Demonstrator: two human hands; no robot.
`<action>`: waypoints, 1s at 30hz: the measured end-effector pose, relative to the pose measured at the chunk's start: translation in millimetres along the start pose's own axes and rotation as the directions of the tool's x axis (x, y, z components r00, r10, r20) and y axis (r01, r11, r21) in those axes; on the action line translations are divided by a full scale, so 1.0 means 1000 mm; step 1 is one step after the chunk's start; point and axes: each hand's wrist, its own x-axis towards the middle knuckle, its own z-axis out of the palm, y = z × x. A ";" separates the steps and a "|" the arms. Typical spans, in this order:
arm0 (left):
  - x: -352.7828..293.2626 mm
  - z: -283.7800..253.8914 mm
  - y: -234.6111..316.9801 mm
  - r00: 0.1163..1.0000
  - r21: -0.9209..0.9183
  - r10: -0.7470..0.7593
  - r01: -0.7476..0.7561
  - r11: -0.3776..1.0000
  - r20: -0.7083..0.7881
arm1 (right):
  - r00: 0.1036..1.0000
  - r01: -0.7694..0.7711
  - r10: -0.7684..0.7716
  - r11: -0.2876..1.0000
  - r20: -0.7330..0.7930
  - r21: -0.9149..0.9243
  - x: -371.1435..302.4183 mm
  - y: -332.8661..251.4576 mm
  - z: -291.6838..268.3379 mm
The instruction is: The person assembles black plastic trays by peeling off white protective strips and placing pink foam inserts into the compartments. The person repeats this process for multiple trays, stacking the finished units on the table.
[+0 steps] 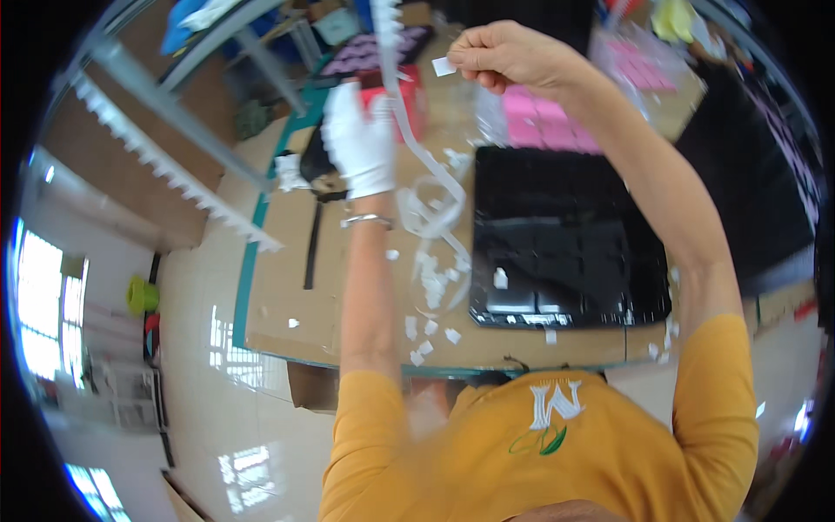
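Observation:
My right hand (513, 56) is raised over the far part of the table, pinching a small white square label (444, 66) by its corner between thumb and fingertips. My left hand (357, 143) wears a white glove and is a little blurred; its fingers point away from me, with the thumb apart from them. Just right of the glove hangs a long whitish strip (409, 130) with a toothed upper part, trailing down into loose coils on the table. A glossy black tray (565, 235) lies in front of me, with a small white piece (500, 278) on it.
Cardboard (287, 287) covers the table, with white scraps (430, 327) near its front edge. Farther off are a red box (409, 100), pink trays (544, 122) and a dark tray with purple pieces (374, 52). A grey metal frame (174, 104) rises at the left.

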 end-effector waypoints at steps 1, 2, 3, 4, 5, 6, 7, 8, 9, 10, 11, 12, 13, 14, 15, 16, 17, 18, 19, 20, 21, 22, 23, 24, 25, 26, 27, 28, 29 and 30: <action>-0.008 -0.006 -0.007 0.999 0.053 0.033 -0.034 0.998 0.017 | 0.998 0.046 -0.044 0.997 0.040 -0.068 -0.022 0.013 -0.013; -0.021 -0.013 -0.010 0.994 -0.129 -0.110 0.106 0.986 -0.022 | 0.988 0.066 -0.039 0.981 0.147 -0.182 -0.050 0.019 -0.023; -0.030 -0.031 -0.011 0.997 0.039 -0.083 0.083 0.996 -0.007 | 0.976 0.122 -0.047 0.927 0.214 -0.354 -0.083 0.018 -0.029; -0.040 -0.043 -0.012 0.991 0.036 -0.127 0.126 0.991 0.042 | 0.966 0.121 -0.009 0.899 0.257 -0.422 -0.116 0.024 -0.039; -0.049 -0.052 -0.013 0.984 0.040 -0.162 0.160 0.986 0.076 | 0.953 0.139 0.018 0.862 0.304 -0.488 -0.150 0.032 -0.048; -0.062 -0.060 -0.012 0.972 0.014 -0.215 0.215 0.977 0.098 | 0.945 0.066 0.128 0.825 0.300 -0.561 -0.179 0.042 -0.056; -0.073 -0.074 -0.013 0.958 0.017 -0.268 0.267 0.963 0.104 | 0.925 0.030 0.215 0.781 0.313 -0.623 -0.202 0.053 -0.063; -0.083 -0.075 -0.015 0.944 -0.006 -0.299 0.303 0.953 0.136 | 0.897 0.010 0.291 0.742 0.334 -0.671 -0.224 0.067 -0.075; -0.093 -0.076 -0.014 0.929 -0.022 -0.331 0.339 0.941 0.165 | 0.903 -0.059 0.315 0.765 0.293 -0.641 -0.248 0.079 -0.078; -0.098 -0.077 -0.008 0.896 0.014 -0.382 0.389 0.921 0.227 | 0.894 -0.120 0.383 0.706 0.234 -0.698 -0.264 0.089 -0.077; -0.102 -0.077 -0.004 0.890 0.035 -0.376 0.380 0.924 0.260 | 0.879 -0.174 0.443 0.640 0.174 -0.749 -0.276 0.097 -0.075; -0.107 -0.076 0.000 0.883 0.057 -0.370 0.370 0.927 0.290 | 0.853 -0.225 0.498 0.617 0.153 -0.754 -0.282 0.104 -0.072; -0.109 -0.076 0.004 0.879 0.080 -0.360 0.354 0.932 0.314 | 0.875 -0.173 0.460 0.592 0.154 -0.787 -0.289 0.112 -0.070; -0.112 -0.076 0.008 0.877 0.072 -0.352 0.348 0.935 0.327 | 0.893 -0.117 0.421 0.559 0.159 -0.821 -0.293 0.122 -0.066; -0.115 -0.075 0.012 0.876 0.063 -0.343 0.342 0.937 0.339 | 0.909 -0.063 0.382 0.522 0.167 -0.851 -0.297 0.131 -0.064; -0.116 -0.075 0.016 0.877 0.058 -0.331 0.332 0.941 0.349 | 0.932 -0.006 0.321 0.478 0.168 -0.878 -0.299 0.139 -0.063; -0.117 -0.075 0.021 0.877 0.052 -0.320 0.323 0.945 0.359 | 0.936 -0.031 0.322 0.484 0.144 -0.875 -0.300 0.143 -0.062; -0.117 -0.076 0.026 0.876 0.046 -0.311 0.317 0.947 0.368 | 0.939 -0.058 0.324 0.489 0.120 -0.871 -0.300 0.146 -0.059; -0.117 -0.076 0.032 0.876 0.038 -0.300 0.309 0.950 0.377 | 0.942 -0.084 0.324 0.493 0.093 -0.866 -0.302 0.149 -0.057; -0.118 -0.076 0.037 0.876 0.030 -0.289 0.302 0.953 0.386 | 0.966 -0.101 0.257 0.509 0.039 -0.855 -0.306 0.154 -0.056; -0.119 -0.076 0.041 0.880 0.030 -0.271 0.282 0.959 0.390 | 0.982 -0.117 0.190 0.524 -0.018 -0.843 -0.311 0.160 -0.056; -0.123 -0.076 0.044 0.883 0.029 -0.255 0.265 0.964 0.394 | 0.989 -0.133 0.126 0.539 -0.076 -0.832 -0.317 0.163 -0.058; -0.125 -0.077 0.047 0.886 0.028 -0.238 0.248 0.968 0.398 | 0.990 -0.129 0.107 0.497 -0.087 -0.858 -0.323 0.163 -0.059; -0.125 -0.077 0.052 0.879 0.038 -0.240 0.246 0.968 0.412 | 0.991 -0.127 0.089 0.454 -0.097 -0.882 -0.332 0.161 -0.060; -0.125 -0.078 0.059 0.873 0.044 -0.239 0.243 0.969 0.426 | 0.991 -0.129 0.072 0.407 -0.109 -0.904 -0.342 0.158 -0.060; -0.126 -0.082 0.065 0.871 0.062 -0.246 0.243 0.968 0.425 | 0.995 -0.099 0.046 0.386 -0.088 -0.917 -0.349 0.156 -0.057; -0.127 -0.085 0.068 0.869 0.066 -0.253 0.249 0.966 0.426 | 0.998 -0.069 0.020 0.365 -0.066 -0.928 -0.356 0.154 -0.053; -0.129 -0.086 0.068 0.858 0.072 -0.261 0.256 0.964 0.442 | 0.999 -0.047 0.010 0.351 -0.046 -0.935 -0.362 0.154 -0.047; -0.131 -0.087 0.069 0.847 0.080 -0.271 0.264 0.961 0.457 | 1.000 -0.030 0.004 0.324 -0.031 -0.946 -0.366 0.156 -0.042; -0.134 -0.086 0.070 0.864 0.092 -0.219 0.199 0.976 0.454 | 1.000 -0.011 -0.005 0.298 -0.013 -0.954 -0.368 0.159 -0.038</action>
